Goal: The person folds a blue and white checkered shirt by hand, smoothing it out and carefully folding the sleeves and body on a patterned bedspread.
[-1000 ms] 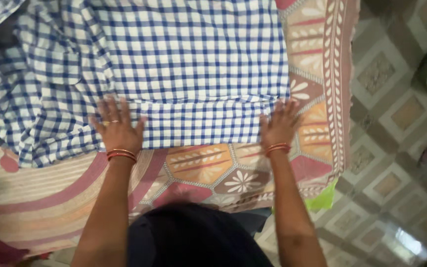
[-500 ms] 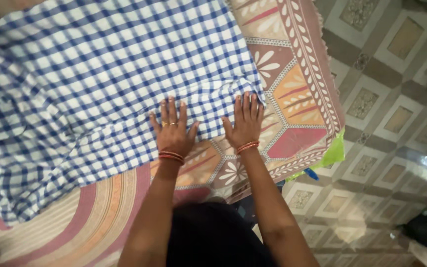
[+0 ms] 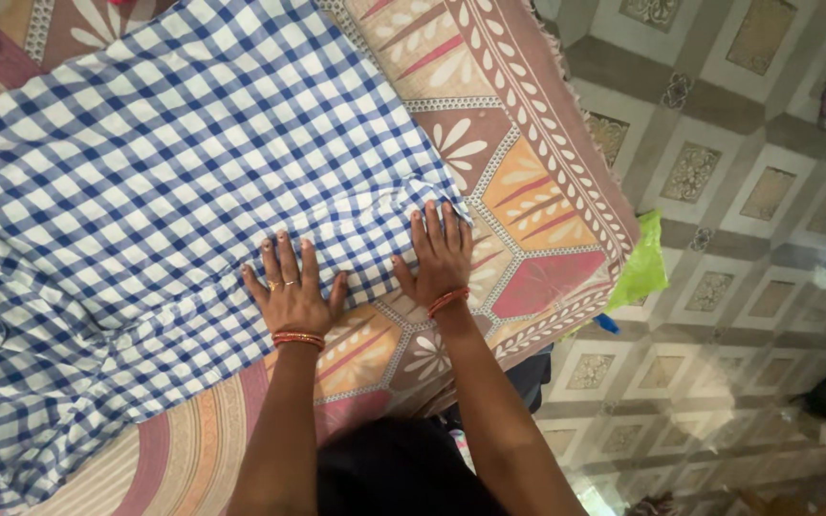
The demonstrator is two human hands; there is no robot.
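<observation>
both hands, left hand [image 3: 291,291] and right hand [image 3: 440,256], press flat and unclenched on the blue checked cloth [image 3: 174,201] over the patterned bedspread [image 3: 537,191]; it looks light, soft, best gripped at its hem.

Glossy patterned floor tiles [image 3: 719,191]; patterned bedspread [image 3: 528,191]; green cloth [image 3: 644,263] at edge.

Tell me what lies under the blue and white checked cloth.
The checked cloth lies on a patterned bedspread in pink, orange and brown, visible around its edges. The left hand and right hand press flat on its near edge. Whatever the cloth covers is hidden.
</observation>
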